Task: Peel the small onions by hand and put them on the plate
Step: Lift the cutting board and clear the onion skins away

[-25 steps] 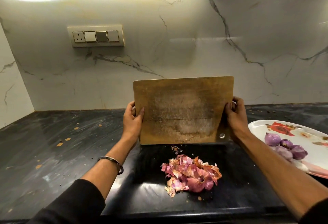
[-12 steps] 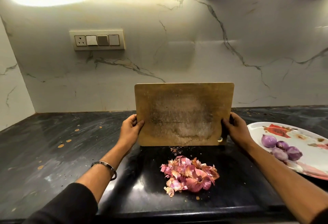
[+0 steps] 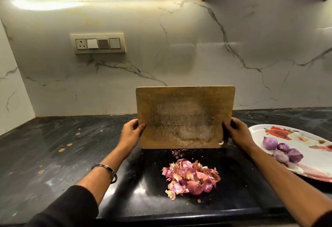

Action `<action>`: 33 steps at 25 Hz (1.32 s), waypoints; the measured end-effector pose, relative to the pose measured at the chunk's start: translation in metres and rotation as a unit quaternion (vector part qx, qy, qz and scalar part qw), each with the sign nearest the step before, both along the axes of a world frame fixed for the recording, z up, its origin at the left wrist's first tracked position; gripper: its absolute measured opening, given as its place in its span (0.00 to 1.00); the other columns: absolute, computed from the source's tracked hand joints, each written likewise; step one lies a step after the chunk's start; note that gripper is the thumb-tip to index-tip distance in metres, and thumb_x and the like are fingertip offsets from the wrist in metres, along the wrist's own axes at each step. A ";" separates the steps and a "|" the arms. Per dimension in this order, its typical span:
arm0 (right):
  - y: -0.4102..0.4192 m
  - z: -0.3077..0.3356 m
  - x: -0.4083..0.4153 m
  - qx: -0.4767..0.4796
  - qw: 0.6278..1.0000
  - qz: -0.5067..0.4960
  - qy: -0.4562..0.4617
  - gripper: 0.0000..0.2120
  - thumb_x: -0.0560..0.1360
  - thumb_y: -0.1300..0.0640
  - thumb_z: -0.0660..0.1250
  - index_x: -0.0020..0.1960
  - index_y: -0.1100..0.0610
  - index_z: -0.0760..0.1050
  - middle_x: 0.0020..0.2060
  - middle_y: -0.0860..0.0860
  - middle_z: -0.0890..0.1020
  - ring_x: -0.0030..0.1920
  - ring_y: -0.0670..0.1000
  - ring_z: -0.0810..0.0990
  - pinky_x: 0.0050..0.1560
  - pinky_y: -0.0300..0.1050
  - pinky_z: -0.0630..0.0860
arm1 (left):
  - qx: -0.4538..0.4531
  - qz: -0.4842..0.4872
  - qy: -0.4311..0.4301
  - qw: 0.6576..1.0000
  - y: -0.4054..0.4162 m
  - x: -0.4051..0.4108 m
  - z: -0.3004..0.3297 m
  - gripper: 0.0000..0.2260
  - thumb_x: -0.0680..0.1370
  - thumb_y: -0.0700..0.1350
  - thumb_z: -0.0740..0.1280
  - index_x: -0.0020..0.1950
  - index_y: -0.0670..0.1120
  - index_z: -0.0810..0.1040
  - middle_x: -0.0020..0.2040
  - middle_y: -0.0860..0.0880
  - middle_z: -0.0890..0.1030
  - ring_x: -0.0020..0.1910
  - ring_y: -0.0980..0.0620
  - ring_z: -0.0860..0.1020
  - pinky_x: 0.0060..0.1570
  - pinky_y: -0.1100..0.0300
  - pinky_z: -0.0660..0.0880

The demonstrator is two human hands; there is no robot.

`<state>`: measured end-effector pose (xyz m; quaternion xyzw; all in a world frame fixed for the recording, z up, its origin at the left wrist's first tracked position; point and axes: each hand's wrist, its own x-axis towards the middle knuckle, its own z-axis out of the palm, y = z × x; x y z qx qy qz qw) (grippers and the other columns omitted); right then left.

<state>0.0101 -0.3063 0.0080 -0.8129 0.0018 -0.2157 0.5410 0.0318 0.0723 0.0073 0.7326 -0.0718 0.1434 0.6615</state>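
A wooden chopping board (image 3: 185, 117) stands nearly upright over the black counter, its lower edge close to the surface. My left hand (image 3: 131, 131) grips its left edge and my right hand (image 3: 237, 131) grips its right edge. In front of the board lies a heap of pink and brown onion skins (image 3: 192, 178). Several peeled purple onions (image 3: 282, 149) sit together on a white flowered plate (image 3: 309, 171) at the right.
The black counter (image 3: 53, 154) runs left with small orange specks on it. A marble wall (image 3: 179, 55) with a switch panel (image 3: 98, 43) rises just behind the board. The counter's front edge lies close below the skins.
The board has come down slightly towards the counter, still upright in both hands, and my hands now hold it lower on its sides. The skins and onions have not moved.
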 end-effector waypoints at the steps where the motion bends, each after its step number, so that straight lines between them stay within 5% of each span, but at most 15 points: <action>1: -0.001 0.001 0.000 -0.007 1.000 -0.008 0.014 0.12 0.83 0.56 0.62 0.62 0.61 0.77 0.56 0.58 0.83 0.58 0.59 0.81 0.63 0.61 0.77 | 0.011 0.000 0.010 1.000 0.001 0.000 0.000 0.07 0.82 0.42 0.64 0.56 0.47 0.80 0.49 0.50 0.85 0.46 0.56 0.84 0.48 0.58 0.82; 6: -0.001 0.010 -0.001 -0.014 1.000 -0.007 -0.005 0.11 0.82 0.57 0.63 0.60 0.61 0.78 0.54 0.58 0.84 0.56 0.58 0.83 0.62 0.62 0.78 | 0.040 0.040 0.000 0.998 0.000 0.002 0.009 0.07 0.81 0.42 0.65 0.56 0.44 0.82 0.49 0.46 0.85 0.49 0.48 0.84 0.53 0.50 0.81; 16: -0.001 0.005 0.004 -0.021 1.000 -0.005 -0.020 0.09 0.82 0.57 0.64 0.57 0.58 0.79 0.50 0.54 0.85 0.53 0.54 0.83 0.59 0.57 0.79 | 0.060 0.033 -0.003 0.998 0.004 0.006 0.006 0.06 0.81 0.41 0.66 0.54 0.46 0.82 0.46 0.52 0.85 0.40 0.60 0.83 0.38 0.69 0.78; 33: -0.001 -0.007 0.014 -0.015 1.000 -0.017 -0.020 0.11 0.83 0.57 0.62 0.58 0.60 0.80 0.51 0.55 0.84 0.51 0.53 0.82 0.56 0.51 0.78 | 0.001 0.025 0.011 1.000 -0.001 0.016 -0.004 0.08 0.82 0.41 0.64 0.58 0.45 0.81 0.52 0.46 0.85 0.51 0.48 0.83 0.53 0.51 0.81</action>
